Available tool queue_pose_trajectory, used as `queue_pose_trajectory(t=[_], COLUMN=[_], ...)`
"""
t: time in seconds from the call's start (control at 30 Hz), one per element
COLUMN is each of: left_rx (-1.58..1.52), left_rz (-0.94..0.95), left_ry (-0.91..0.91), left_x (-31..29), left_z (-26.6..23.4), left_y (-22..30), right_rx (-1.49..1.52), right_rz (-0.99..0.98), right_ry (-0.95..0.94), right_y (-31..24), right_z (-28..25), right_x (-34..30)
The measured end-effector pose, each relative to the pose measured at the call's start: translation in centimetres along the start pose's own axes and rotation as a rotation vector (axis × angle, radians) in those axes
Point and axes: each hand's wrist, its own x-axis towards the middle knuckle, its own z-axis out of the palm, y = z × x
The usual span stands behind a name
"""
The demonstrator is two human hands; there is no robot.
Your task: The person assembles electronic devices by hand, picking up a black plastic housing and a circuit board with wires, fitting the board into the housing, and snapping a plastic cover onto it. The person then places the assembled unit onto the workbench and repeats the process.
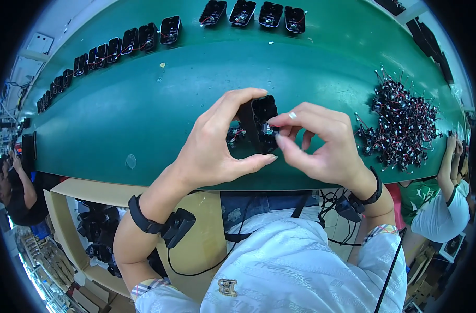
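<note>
Working neatly at the small dark electronic part with pale spots [270, 129] seems to call for a steady shell and light fingertip pressure, with any wires kept off the rim; that part sits at the near half of the open face of the deep black plastic rectangular housing [251, 124], which is held in front of the person over the glossy green desk [321, 68]. The bare left hand [209, 138] grips the housing from its left, its fingers reaching the far end and its thumb stretched along the near end, a brace that should resist a push from the other side; the bare right hand [325, 140] comes in from the right with bent wrist, index fingertip and thumb curled at the part, though whether they pinch it or merely press cannot be told; both forearms angle inward, so keeping the right fingers low would likely leave the work visible.
</note>
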Motion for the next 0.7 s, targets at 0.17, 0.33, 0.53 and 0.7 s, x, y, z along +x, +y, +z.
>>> queue_pose_trajectory(t=[0.17, 0.33, 0.53, 0.7], left_rx=[0.272, 0.298, 0.175, 0.074], left_rz=[0.250, 0.248, 0.093, 0.071], left_ry=[0.085, 0.071, 0.052, 0.025], left_x=[0.0, -0.1, -0.3, -0.3], left_z=[1.1, 1.1, 0.3, 0.1], left_y=[0.0, -0.3, -0.6, -0.5], right_rx=[-0.023, -0.080, -0.092, 0.104], right_rz=[0.035, 0.007, -0.125, -0.038], right_ry=[-0.050, -0.096, -0.046, 0.034], right_y=[0.9, 0.6, 0.9, 0.6], right_z=[0.3, 0.0, -0.5, -1.1], right_x=[0.4, 0.0, -0.7, -1.0])
